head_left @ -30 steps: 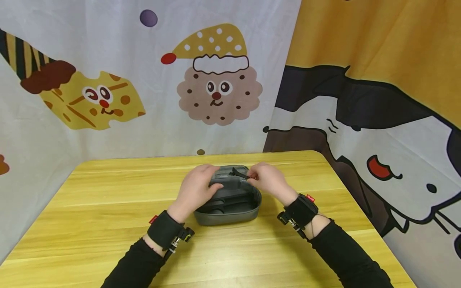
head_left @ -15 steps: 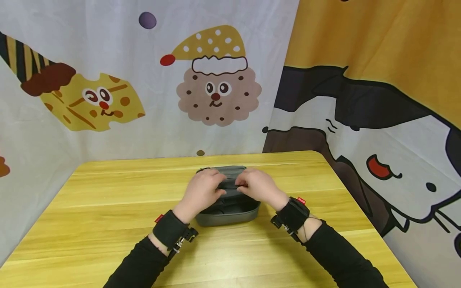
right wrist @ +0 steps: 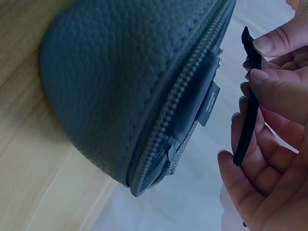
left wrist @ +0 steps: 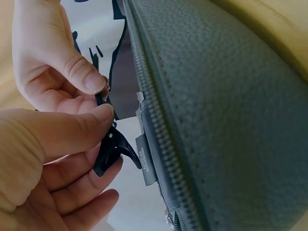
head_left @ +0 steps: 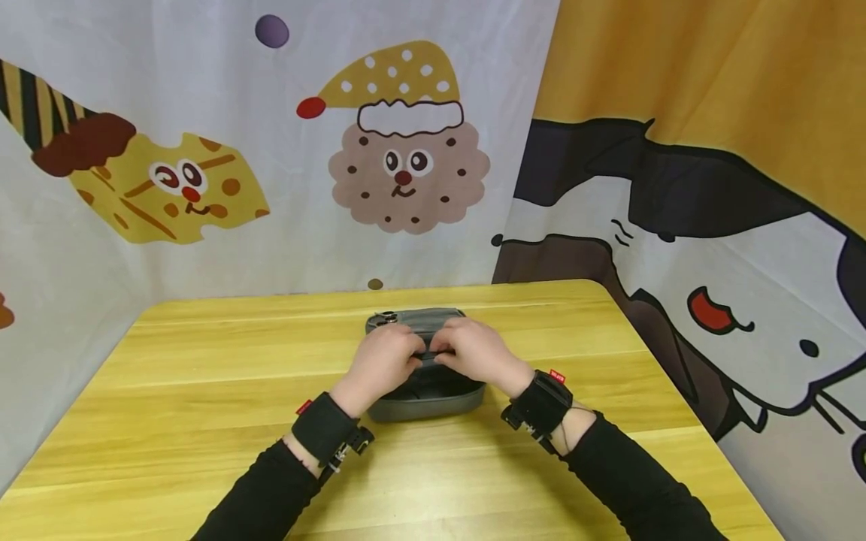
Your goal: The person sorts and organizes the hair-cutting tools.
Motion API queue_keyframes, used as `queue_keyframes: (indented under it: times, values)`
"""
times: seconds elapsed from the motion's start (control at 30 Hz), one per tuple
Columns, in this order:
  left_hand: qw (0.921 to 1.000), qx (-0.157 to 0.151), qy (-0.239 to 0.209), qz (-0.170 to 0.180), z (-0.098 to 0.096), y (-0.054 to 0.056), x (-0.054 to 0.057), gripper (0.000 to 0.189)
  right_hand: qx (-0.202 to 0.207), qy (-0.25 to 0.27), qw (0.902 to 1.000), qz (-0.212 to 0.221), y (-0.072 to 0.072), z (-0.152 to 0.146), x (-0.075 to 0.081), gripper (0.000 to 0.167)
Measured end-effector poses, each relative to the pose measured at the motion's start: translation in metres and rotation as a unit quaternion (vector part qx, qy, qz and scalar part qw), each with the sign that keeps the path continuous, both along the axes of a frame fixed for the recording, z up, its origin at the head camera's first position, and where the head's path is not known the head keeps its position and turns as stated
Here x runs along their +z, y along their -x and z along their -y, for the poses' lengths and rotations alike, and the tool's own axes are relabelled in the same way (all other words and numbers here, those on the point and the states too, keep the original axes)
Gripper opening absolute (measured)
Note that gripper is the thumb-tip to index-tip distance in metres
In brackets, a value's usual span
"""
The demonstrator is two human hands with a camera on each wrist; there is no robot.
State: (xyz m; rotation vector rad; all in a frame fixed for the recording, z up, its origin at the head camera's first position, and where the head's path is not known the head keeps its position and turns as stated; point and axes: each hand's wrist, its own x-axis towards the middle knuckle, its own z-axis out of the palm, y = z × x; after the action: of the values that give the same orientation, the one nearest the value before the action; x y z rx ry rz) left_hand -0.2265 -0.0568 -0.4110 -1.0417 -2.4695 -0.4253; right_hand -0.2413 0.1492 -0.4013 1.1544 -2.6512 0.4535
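Between both hands, above a grey zip case, is a black hair clip. My left hand pinches it with thumb and fingers near its forked end, which stands spread. My right hand pinches the same clip further along its thin length. The thumbs of both hands lie close together on it. The grey case sits on the table with its lid up, textured outside, with a zip along the rim. The hands hide part of its inside, and what lies there is too dark to tell.
Small dark metallic pieces show at the case's back left corner. A small printed label sticks out at the zip rim. The wooden table ends at a cartoon-printed cloth behind and to the right.
My right hand has moved left and inward from the case's back right side, carrying the clip. My left hand has left the lid edge and now holds the clip too.
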Motion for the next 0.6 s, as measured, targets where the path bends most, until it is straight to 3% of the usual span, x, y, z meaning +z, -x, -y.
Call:
queue_keyframes:
  times: [0.17, 0.33, 0.6]
  values:
    - [1.0, 0.001, 0.0, 0.006, 0.0, 0.002, -0.003, 0.014, 0.007, 0.002, 1.0, -0.001, 0.002, 0.0, -0.001, 0.011]
    - [0.9997, 0.004, -0.004, 0.022, 0.002, 0.005, -0.005, 0.014, 0.007, 0.012, 0.9995, 0.03, 0.004, -0.004, 0.0, 0.016]
    - [0.9975, 0.033, 0.01, 0.062, 0.006, 0.01, -0.004, 0.014, -0.039, 0.044, 0.9965, 0.059, 0.007, -0.02, 0.002, 0.022]
